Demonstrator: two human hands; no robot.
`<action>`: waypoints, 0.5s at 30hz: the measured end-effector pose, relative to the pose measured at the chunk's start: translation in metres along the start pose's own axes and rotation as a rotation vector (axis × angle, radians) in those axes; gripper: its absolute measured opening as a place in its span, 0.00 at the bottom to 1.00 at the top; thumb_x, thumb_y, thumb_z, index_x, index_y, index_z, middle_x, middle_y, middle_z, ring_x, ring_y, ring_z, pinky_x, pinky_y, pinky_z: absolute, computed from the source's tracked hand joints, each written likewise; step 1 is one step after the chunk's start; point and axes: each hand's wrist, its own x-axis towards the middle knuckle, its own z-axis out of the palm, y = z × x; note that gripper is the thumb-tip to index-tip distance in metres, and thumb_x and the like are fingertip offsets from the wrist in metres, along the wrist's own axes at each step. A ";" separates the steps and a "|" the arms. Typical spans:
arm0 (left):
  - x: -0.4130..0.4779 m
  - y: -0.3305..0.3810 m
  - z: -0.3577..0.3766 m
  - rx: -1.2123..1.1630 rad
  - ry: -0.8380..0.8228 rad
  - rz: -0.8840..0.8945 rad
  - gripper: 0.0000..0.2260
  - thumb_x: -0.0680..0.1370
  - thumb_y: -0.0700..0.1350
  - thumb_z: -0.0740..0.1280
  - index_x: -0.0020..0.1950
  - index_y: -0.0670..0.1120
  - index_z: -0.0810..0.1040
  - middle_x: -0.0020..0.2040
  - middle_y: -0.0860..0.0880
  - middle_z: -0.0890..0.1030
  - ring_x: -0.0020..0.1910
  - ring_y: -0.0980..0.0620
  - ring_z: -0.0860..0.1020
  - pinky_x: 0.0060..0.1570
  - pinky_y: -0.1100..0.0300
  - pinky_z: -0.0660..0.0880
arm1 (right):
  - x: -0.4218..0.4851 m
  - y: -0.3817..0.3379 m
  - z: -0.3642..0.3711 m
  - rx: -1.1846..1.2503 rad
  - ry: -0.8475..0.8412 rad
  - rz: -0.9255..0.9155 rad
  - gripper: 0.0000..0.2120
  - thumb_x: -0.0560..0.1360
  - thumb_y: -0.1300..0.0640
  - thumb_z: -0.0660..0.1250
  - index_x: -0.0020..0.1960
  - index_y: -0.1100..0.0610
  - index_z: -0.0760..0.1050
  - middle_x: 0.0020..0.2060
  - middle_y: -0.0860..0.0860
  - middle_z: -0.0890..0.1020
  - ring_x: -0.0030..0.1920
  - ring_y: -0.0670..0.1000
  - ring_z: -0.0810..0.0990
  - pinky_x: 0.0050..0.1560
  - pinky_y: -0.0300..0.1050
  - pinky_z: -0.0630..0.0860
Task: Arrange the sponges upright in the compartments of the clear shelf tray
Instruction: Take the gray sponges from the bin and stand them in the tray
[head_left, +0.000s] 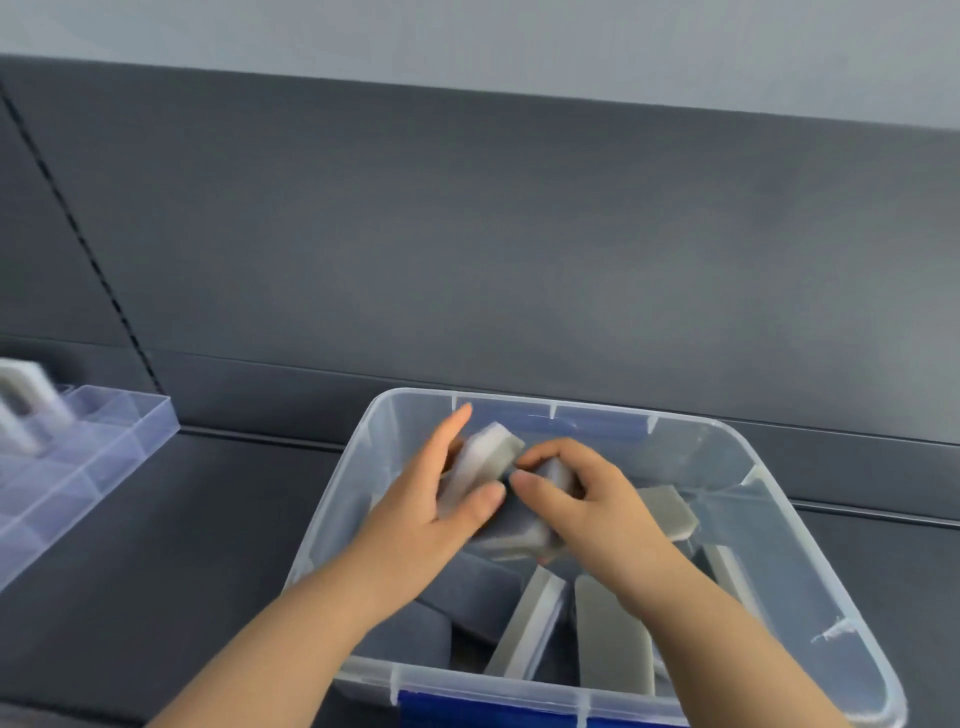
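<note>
Both my hands are inside a clear plastic bin (810, 561) that holds several grey-and-white sponges (530, 623). My left hand (441, 509) grips a sponge (485, 452) between thumb and fingers, held above the pile. My right hand (582, 493) has its fingers curled round another sponge (524, 530) right beside it. The clear shelf tray (104, 447) with its compartments lies at the far left, with sponges (26, 400) standing upright in its far cells.
The bin and tray sit on a dark grey shelf (208, 545) with a dark back panel (467, 234) behind. A blue handle (483, 712) shows at the bin's near rim. A perforated upright strip (78, 234) runs down the back panel at left.
</note>
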 end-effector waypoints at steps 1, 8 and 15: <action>0.001 -0.001 0.001 0.062 0.013 0.029 0.24 0.75 0.54 0.67 0.64 0.72 0.60 0.64 0.66 0.68 0.63 0.68 0.67 0.63 0.67 0.65 | -0.001 0.001 0.002 -0.015 -0.036 0.000 0.10 0.66 0.48 0.73 0.44 0.46 0.76 0.41 0.46 0.79 0.40 0.45 0.76 0.40 0.39 0.73; 0.017 0.000 -0.021 0.096 0.249 0.031 0.21 0.79 0.46 0.63 0.64 0.67 0.62 0.60 0.67 0.69 0.57 0.69 0.68 0.56 0.71 0.62 | -0.011 0.001 -0.011 -0.268 -0.258 0.052 0.30 0.60 0.55 0.79 0.55 0.42 0.68 0.48 0.44 0.74 0.40 0.41 0.73 0.45 0.36 0.75; 0.035 -0.001 -0.041 -0.056 0.252 -0.092 0.10 0.78 0.41 0.64 0.52 0.56 0.76 0.49 0.54 0.80 0.47 0.55 0.79 0.49 0.54 0.77 | -0.007 0.004 -0.050 -0.379 -0.025 0.089 0.14 0.64 0.47 0.74 0.45 0.47 0.72 0.39 0.48 0.78 0.33 0.44 0.77 0.35 0.37 0.75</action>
